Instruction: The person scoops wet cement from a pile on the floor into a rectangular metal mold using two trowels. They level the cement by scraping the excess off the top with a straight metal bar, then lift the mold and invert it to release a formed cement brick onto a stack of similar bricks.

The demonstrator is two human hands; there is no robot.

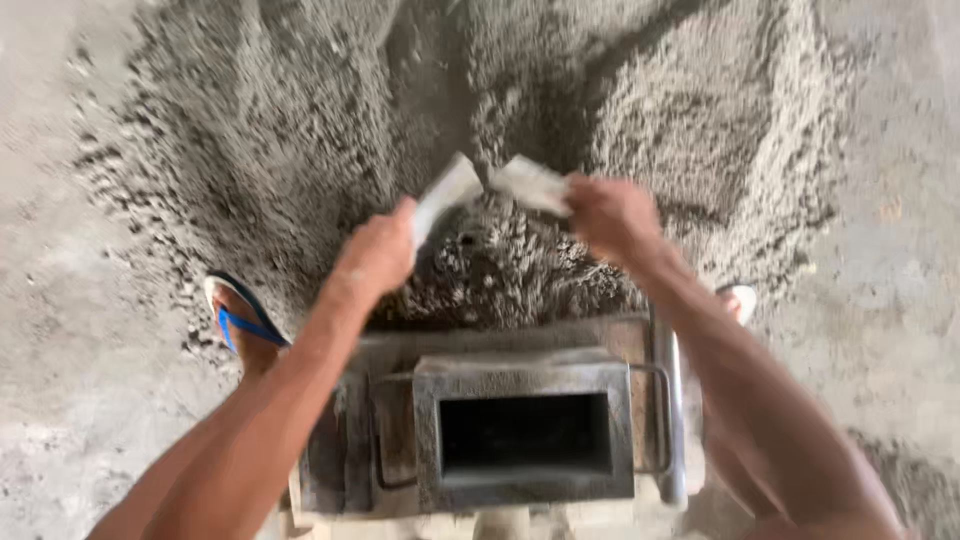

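— Broadly, what fills the view?
— A grey heap of damp sandy mix (700,110) spread on the concrete floor (60,420), with a trough dug down its middle.

— And below it?
— A rectangular metal mould (525,432), open and dark inside, set on a worn frame with a steel handle (668,400) at its right side.

— The person?
— One foot in a blue-strapped sandal (240,320) stands beside the heap at left.

— The hands?
— Left hand (380,255), fingers closed around a pale flat scraper (447,195); right hand (612,215), fingers closed around a second scraper (532,185). Both blades meet over the mix just above the mould; motion blur hides finer detail.
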